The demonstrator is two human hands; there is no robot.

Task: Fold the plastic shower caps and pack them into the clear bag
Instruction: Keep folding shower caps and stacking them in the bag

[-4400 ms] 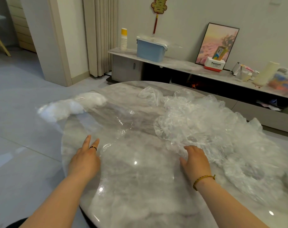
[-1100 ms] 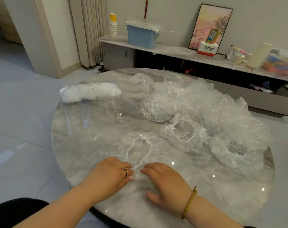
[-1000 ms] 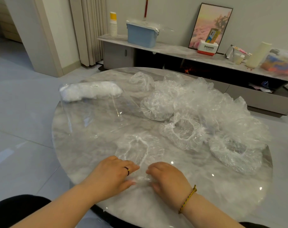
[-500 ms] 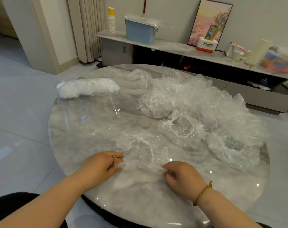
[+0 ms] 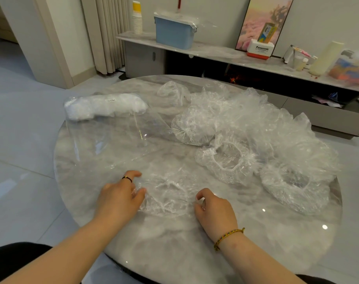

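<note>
One clear shower cap (image 5: 166, 191) lies spread on the round marble table (image 5: 174, 253) between my hands. My left hand (image 5: 119, 197) pinches its left edge with thumb and fingers. My right hand (image 5: 213, 210) pinches its right edge with curled fingers. A loose pile of several more clear caps (image 5: 252, 136) covers the table's right and far side. The clear bag (image 5: 113, 128) lies flat at the left, its far end stuffed with white folded caps (image 5: 104, 105).
Behind the table runs a low shelf (image 5: 215, 52) with a blue box (image 5: 174, 31), stacked paper cups (image 5: 137, 19), a framed picture (image 5: 262, 19) and a Panasonic box (image 5: 260, 50). Grey tiled floor lies to the left.
My hands moved from the bag and the pile to one cap pulled near the table's front edge. In the last second they drew apart, stretching that cap sideways.
</note>
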